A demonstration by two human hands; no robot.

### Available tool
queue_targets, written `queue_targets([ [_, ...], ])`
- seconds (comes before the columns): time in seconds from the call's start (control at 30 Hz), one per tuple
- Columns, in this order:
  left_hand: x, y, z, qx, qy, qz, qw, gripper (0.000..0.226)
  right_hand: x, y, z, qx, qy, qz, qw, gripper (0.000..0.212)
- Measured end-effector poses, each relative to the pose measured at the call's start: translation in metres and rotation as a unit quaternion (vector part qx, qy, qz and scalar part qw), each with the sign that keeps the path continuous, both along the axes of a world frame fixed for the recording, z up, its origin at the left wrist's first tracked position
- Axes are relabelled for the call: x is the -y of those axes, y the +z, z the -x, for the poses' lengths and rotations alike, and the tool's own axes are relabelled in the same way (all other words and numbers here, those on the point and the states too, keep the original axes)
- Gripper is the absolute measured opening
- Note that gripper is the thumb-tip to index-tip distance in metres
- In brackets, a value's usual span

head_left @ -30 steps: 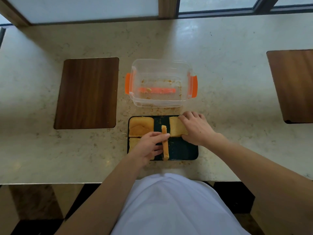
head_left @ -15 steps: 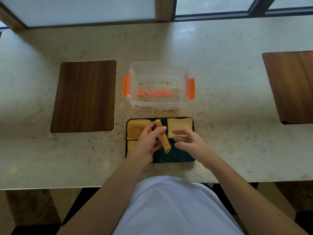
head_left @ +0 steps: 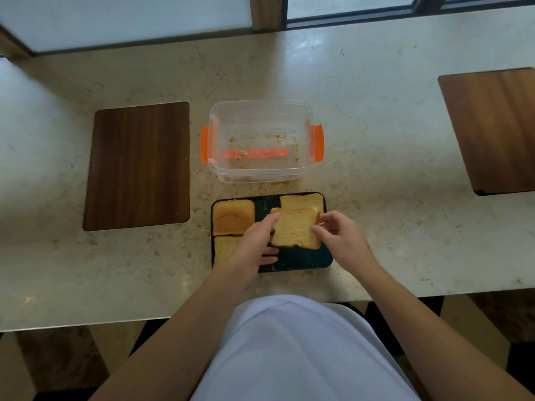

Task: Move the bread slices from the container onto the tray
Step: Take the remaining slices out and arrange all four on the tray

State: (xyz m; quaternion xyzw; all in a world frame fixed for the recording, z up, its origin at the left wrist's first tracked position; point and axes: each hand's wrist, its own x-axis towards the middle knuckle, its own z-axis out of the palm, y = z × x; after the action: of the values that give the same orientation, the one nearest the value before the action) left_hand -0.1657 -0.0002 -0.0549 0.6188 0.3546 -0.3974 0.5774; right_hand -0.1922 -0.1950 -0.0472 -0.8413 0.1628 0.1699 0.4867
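A dark tray (head_left: 301, 260) lies on the counter right in front of me. Both hands hold one bread slice (head_left: 293, 228) flat above the tray's right half: my left hand (head_left: 254, 244) pinches its left edge and my right hand (head_left: 340, 237) its right edge. Another slice (head_left: 302, 201) lies at the tray's far right, partly under the held one. A crust-topped slice (head_left: 233, 217) fills the far left corner, and a further slice (head_left: 224, 247) at the near left is partly hidden by my left hand. Behind the tray stands the clear container (head_left: 262, 141) with orange clips, holding only crumbs.
A dark wooden board (head_left: 139, 166) lies left of the container, and a second wooden board (head_left: 492, 128) sits at the far right of the pale stone counter (head_left: 390, 157). Crumbs are scattered between container and tray. The counter's front edge runs just below the tray.
The slice my left hand held on edge has been turned flat. My right hand left the far right slice and took hold of the held slice's right edge.
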Motion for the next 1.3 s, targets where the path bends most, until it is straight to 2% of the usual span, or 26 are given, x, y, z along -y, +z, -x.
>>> queue_targets([
  [0.2, 0.007, -0.009, 0.017, 0.055, -0.142, -0.069, 0.986, 0.051, 0.012, -0.016, 0.015, -0.006, 0.036, 0.083, 0.996, 0.017],
  [0.4, 0.007, -0.006, 0.023, 0.063, -0.264, -0.110, 0.956, 0.029, 0.015, -0.030, 0.023, -0.047, 0.016, 0.093, 0.994, 0.021],
  [0.53, 0.010, -0.002, 0.019, 0.067, -0.276, -0.123, 0.951, 0.020, 0.012, -0.036, 0.024, -0.065, 0.009, 0.123, 0.990, 0.024],
  [0.8, 0.019, 0.005, 0.013, 0.070, -0.310, -0.165, 0.934, 0.022, 0.009, -0.031, 0.021, -0.061, 0.051, 0.213, 0.974, 0.034],
  [0.87, 0.021, 0.002, 0.015, 0.099, -0.306, -0.178, 0.930, 0.052, 0.006, -0.028, 0.021, -0.039, 0.071, 0.225, 0.971, 0.036],
  [0.9, 0.023, 0.004, 0.015, 0.118, -0.302, -0.192, 0.926, 0.057, 0.004, -0.027, 0.021, -0.025, 0.088, 0.232, 0.968, 0.036],
  [1.03, 0.026, 0.004, 0.016, 0.169, -0.307, -0.245, 0.904, 0.039, -0.004, -0.026, 0.024, 0.003, 0.159, 0.279, 0.947, 0.031],
  [1.13, 0.028, 0.006, 0.016, 0.157, -0.319, -0.230, 0.906, 0.024, -0.006, -0.025, 0.023, -0.002, 0.175, 0.290, 0.941, 0.027],
  [1.23, 0.028, 0.005, 0.015, 0.138, -0.322, -0.200, 0.915, 0.027, -0.006, -0.023, 0.022, -0.009, 0.174, 0.296, 0.939, 0.026],
  [1.3, 0.025, 0.004, 0.015, 0.132, -0.305, -0.179, 0.926, 0.045, -0.007, -0.021, 0.021, -0.013, 0.175, 0.302, 0.937, 0.028],
])
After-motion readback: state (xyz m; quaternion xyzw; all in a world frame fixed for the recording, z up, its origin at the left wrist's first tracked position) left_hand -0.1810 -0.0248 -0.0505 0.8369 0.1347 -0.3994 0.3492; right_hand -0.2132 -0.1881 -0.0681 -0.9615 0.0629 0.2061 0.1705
